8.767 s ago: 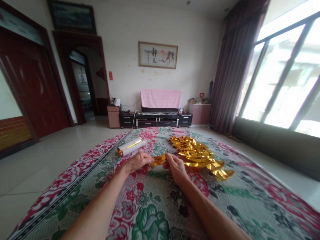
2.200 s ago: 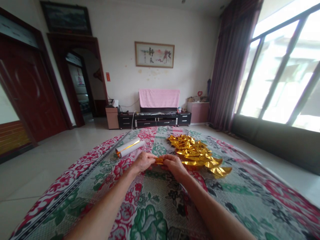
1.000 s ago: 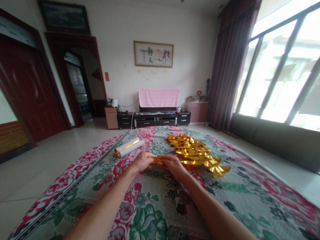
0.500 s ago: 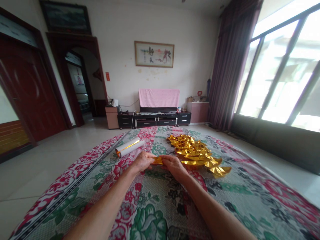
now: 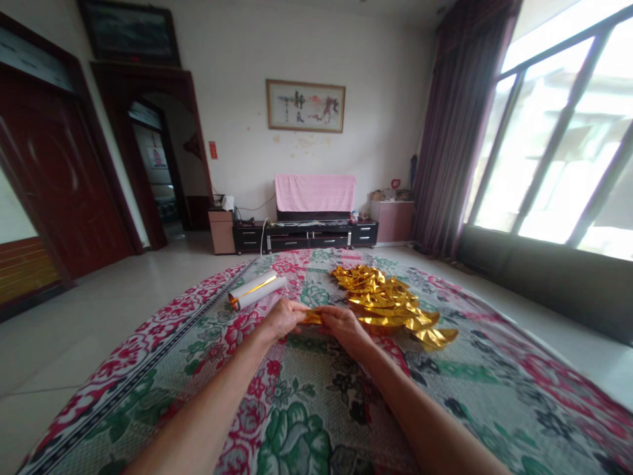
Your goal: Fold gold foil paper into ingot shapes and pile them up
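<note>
In the head view, the person's left hand (image 5: 281,318) and right hand (image 5: 343,326) meet at the middle of a surface covered by a floral cloth (image 5: 306,422). Between them sits a small gold foil piece (image 5: 311,318). The grip of each hand is closed on it: the left hand's fingers pinch its left end, and the right hand's pinch its right end. The piece lies low, just above or on the cloth; which of the two cannot be told. Both bare forearms run from the bottom edge up toward the hands.

At about two o'clock from the hands, just beside the right hand, a pile of folded gold foil shapes (image 5: 388,302) lies loose on the cloth, stretching away toward one o'clock. At about eleven o'clock from the hands, near the left hand but apart from it, lies a white roll (image 5: 257,289) with a gold strip along it and a gold end, resting on its side.

Far off at twelve o'clock, a dark low cabinet (image 5: 306,236) stands against the wall with a pink cloth (image 5: 315,192) draped above it and a framed picture (image 5: 305,105) higher up. Dark curtains (image 5: 452,125) hang at two o'clock beside a big window.
</note>
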A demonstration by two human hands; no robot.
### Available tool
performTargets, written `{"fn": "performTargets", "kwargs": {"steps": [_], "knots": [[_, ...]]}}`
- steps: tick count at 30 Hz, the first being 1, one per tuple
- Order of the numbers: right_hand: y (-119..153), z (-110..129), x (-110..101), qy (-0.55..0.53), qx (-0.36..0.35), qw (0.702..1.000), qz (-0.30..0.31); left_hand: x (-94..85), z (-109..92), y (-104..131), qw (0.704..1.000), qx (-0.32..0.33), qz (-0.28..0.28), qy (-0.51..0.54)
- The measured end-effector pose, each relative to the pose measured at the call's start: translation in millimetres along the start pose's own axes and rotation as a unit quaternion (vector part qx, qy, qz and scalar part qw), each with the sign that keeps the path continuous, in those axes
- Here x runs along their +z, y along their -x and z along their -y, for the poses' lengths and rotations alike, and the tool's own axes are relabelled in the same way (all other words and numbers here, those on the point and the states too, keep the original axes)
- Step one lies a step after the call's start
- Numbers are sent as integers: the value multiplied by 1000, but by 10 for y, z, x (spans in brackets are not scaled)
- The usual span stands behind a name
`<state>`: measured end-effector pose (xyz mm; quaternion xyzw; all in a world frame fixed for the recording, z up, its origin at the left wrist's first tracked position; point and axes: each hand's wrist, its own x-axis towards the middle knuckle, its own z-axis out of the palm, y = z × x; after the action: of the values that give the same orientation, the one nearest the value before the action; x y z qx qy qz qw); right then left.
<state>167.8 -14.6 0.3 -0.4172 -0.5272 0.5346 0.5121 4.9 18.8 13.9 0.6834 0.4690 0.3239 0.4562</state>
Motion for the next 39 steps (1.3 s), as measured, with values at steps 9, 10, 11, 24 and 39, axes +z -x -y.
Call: {"fn": "performTargets", "kwargs": {"steps": [9,10,11,24,39], "knots": [[14,14,-9,1,-3,1000,23,-4,-1,2,1000,-5,-11,9],[15,19,-8,1,-5,1000,23,-4,8,-4,1000,-2,-10,8],[17,23,-7,1,-5,1000,21,-4,16,-9,1000,-1,-10,7],[8,6,-16,5,-3,1000,21,-10,-14,-3,1000,-5,-18,6],[35,42,3,-6,-2,1000,-1,16,-74,23,994,-48,-35,91]]}}
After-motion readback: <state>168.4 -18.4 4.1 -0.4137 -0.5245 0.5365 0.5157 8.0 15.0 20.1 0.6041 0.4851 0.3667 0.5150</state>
